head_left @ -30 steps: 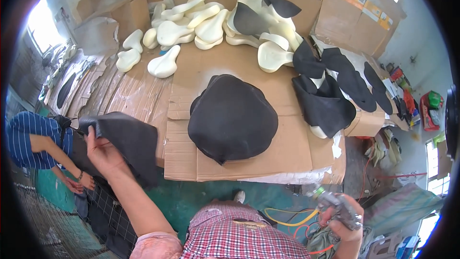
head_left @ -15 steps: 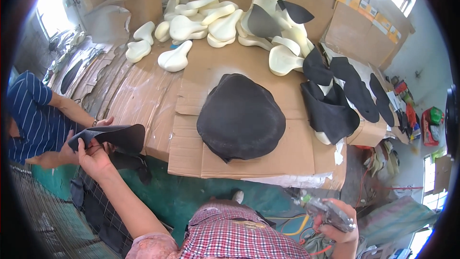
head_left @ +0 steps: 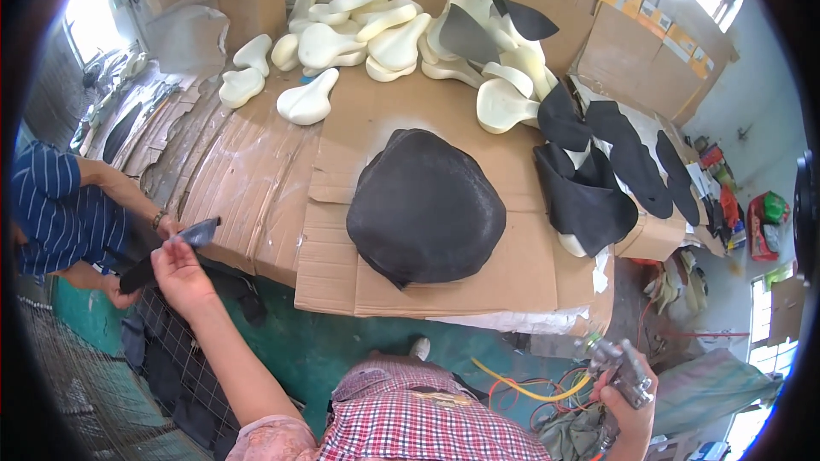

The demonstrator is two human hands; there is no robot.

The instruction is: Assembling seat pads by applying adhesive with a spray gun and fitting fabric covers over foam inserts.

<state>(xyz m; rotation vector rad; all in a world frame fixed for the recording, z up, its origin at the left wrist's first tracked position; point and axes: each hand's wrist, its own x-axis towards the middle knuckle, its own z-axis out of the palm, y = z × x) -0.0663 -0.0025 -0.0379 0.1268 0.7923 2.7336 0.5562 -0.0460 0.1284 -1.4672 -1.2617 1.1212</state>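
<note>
My left hand (head_left: 184, 277) is raised at the left, its fingers stretched out and loosely apart. Right behind its fingertips is a dark flexible cover piece (head_left: 201, 232), which a co-worker's hands (head_left: 167, 224) hold. Whether my fingertips still brush it cannot be made out. At the lower right my right hand (head_left: 628, 393) grips a metal spray gun (head_left: 625, 369) off the front edge of the table. A rounded black cover (head_left: 427, 209), possibly several layered together, lies flat on the cardboard-covered table (head_left: 333, 290) in front of me.
Cream foam bicycle saddles (head_left: 397, 43) are heaped at the back of the table. More black covers (head_left: 589, 196) lie at the right, one draped over a saddle. A yellow hose (head_left: 530, 391) loops below the spray gun. A wire rack (head_left: 184, 350) with dark cloth stands at left.
My left hand has let go of the dark cover, which has moved left with the co-worker's hands. My right hand has carried the spray gun slightly to the right and turned it.
</note>
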